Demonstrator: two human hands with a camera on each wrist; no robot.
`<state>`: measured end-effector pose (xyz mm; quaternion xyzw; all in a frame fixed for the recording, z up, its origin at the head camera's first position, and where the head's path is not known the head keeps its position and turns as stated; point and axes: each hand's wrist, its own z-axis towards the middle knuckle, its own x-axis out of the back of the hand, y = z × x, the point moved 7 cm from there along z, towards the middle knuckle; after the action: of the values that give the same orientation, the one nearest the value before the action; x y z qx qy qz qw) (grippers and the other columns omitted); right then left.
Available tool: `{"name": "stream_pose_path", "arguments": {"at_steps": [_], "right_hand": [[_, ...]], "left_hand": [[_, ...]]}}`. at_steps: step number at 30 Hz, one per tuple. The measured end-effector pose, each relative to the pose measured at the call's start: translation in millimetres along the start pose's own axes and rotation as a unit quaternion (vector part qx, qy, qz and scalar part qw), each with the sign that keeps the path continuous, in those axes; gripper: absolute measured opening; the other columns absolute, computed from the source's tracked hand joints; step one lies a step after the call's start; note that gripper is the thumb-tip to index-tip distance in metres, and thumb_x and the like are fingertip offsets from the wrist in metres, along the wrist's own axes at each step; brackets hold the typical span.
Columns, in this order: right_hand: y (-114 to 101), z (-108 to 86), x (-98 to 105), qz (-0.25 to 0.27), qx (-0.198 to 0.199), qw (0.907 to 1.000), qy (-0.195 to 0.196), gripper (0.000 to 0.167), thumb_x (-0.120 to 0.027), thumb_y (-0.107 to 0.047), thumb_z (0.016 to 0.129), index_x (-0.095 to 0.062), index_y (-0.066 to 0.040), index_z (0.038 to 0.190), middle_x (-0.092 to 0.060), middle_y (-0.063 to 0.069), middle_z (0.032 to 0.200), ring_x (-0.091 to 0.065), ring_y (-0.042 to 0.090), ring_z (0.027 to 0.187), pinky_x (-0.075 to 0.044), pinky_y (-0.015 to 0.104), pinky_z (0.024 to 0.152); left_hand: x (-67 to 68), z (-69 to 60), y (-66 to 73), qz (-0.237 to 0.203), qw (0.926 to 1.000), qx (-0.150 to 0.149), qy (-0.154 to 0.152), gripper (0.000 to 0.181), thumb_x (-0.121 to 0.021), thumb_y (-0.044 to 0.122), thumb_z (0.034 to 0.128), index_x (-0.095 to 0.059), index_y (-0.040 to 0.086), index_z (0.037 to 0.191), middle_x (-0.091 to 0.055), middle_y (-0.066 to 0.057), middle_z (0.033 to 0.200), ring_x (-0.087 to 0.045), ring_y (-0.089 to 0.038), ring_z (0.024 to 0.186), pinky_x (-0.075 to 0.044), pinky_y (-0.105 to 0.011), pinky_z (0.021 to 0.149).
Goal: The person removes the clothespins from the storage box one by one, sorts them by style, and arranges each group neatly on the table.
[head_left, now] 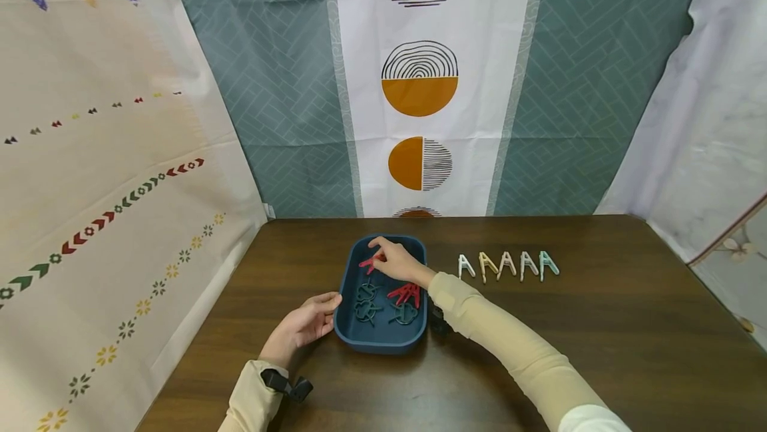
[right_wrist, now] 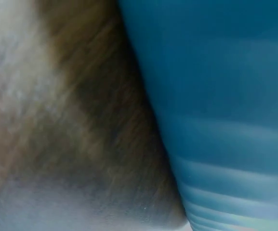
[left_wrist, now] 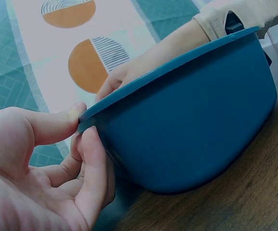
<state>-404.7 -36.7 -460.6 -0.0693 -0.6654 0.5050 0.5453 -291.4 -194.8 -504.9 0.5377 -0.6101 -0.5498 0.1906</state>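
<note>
A dark blue plastic tray [head_left: 379, 347] stands on the wooden table. My left hand [head_left: 308, 320] pinches its left rim, thumb over the edge and fingers below, as the left wrist view shows closely. Over the tray's far half, my right hand [head_left: 395, 261] reaches in and pinches a red clothespin [head_left: 365, 263] with its fingertips. Several more red clothespins [head_left: 406, 294] lie fanned by the right wall. Nearer the front are dark green round pieces with thin prongs [head_left: 367, 311]. The right wrist view shows only the tray's outer wall [right_wrist: 216, 96] and table; the fingers are hidden there.
Right of the tray, several pale clothespins [head_left: 506, 264] stand spread in a row on the table [head_left: 539, 339], white, yellow, pinkish and mint. Patterned cloths [head_left: 287, 86] hang behind and at both sides of the table.
</note>
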Motion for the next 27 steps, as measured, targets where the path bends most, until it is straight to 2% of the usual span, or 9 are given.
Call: {"name": "stream_pose_path", "arguments": {"at_steps": [3, 6, 9, 12, 15, 22, 27], "right_hand": [[0, -1.1, 5, 0.021, -0.001, 0.9992, 0.034, 0.034, -0.058, -0.013, 0.096, -0.051, -0.007, 0.128, -0.068, 0.011, 0.109, -0.066, 0.021, 0.092, -0.055, 0.032, 0.080], [-1, -1.5, 6, 0.029, 0.009, 0.9982, 0.051, 0.027, -0.059, -0.014, 0.097, -0.056, -0.005, 0.122, -0.069, 0.012, 0.109, -0.066, 0.022, 0.095, -0.055, 0.033, 0.081], [-2, -1.1, 4, 0.012, 0.018, 0.9991, 0.035, 0.022, -0.056, -0.014, 0.098, -0.061, -0.003, 0.117, -0.070, 0.011, 0.108, -0.066, 0.020, 0.088, -0.055, 0.030, 0.077], [-1, 0.5, -1, -0.021, 0.022, 0.9995, 0.001, 0.021, -0.055, -0.014, 0.099, -0.065, -0.004, 0.115, -0.071, 0.009, 0.108, -0.066, 0.017, 0.087, -0.054, 0.030, 0.078], [0, 0.7, -5, -0.044, 0.018, 0.9985, -0.028, 0.023, -0.059, -0.016, 0.097, -0.065, -0.007, 0.117, -0.070, 0.009, 0.111, -0.067, 0.019, 0.095, -0.054, 0.034, 0.085], [5, -1.3, -6, -0.052, -0.031, 0.9966, -0.057, 0.051, -0.078, -0.016, 0.082, -0.057, -0.007, 0.128, -0.062, 0.015, 0.125, -0.058, 0.029, 0.116, -0.049, 0.043, 0.097], [8, -2.1, -7, -0.070, -0.050, 0.9943, -0.063, 0.050, -0.082, -0.013, 0.077, -0.061, -0.006, 0.123, -0.064, 0.015, 0.119, -0.059, 0.027, 0.111, -0.051, 0.041, 0.094]], "left_hand": [[0.9, -0.5, -1.5, 0.001, 1.0000, 0.003, 0.004, 0.025, -0.040, 0.017, 0.1050, -0.039, 0.004, 0.126, -0.063, 0.009, 0.081, -0.059, 0.000, 0.064, -0.051, -0.012, 0.064], [1.4, -0.5, -2.9, 0.000, 1.0000, 0.003, 0.006, 0.026, -0.039, 0.016, 0.1051, -0.037, 0.004, 0.128, -0.064, 0.008, 0.083, -0.059, 0.000, 0.064, -0.051, -0.013, 0.064], [1.2, 0.0, -2.5, 0.001, 1.0000, -0.001, 0.004, 0.025, -0.039, 0.016, 0.1052, -0.038, 0.004, 0.127, -0.064, 0.008, 0.084, -0.059, 0.000, 0.065, -0.052, -0.013, 0.065], [0.1, 0.4, -1.0, 0.002, 1.0000, -0.004, -0.003, 0.022, -0.039, 0.016, 0.1052, -0.040, 0.005, 0.124, -0.064, 0.008, 0.085, -0.060, -0.001, 0.066, -0.052, -0.013, 0.065], [-0.2, 0.5, -0.9, 0.003, 1.0000, -0.004, -0.008, 0.018, -0.039, 0.017, 0.1051, -0.042, 0.006, 0.120, -0.064, 0.008, 0.084, -0.060, -0.001, 0.067, -0.052, -0.013, 0.066], [0.8, 1.2, -0.9, 0.006, 1.0000, -0.004, -0.004, 0.015, -0.041, 0.018, 0.1048, -0.045, 0.009, 0.116, -0.063, 0.009, 0.081, -0.060, -0.001, 0.066, -0.052, -0.013, 0.065], [1.3, 1.6, -1.7, 0.006, 1.0000, -0.005, -0.001, 0.015, -0.042, 0.018, 0.1044, -0.044, 0.008, 0.117, -0.064, 0.009, 0.082, -0.061, -0.001, 0.067, -0.052, -0.013, 0.066]]}}
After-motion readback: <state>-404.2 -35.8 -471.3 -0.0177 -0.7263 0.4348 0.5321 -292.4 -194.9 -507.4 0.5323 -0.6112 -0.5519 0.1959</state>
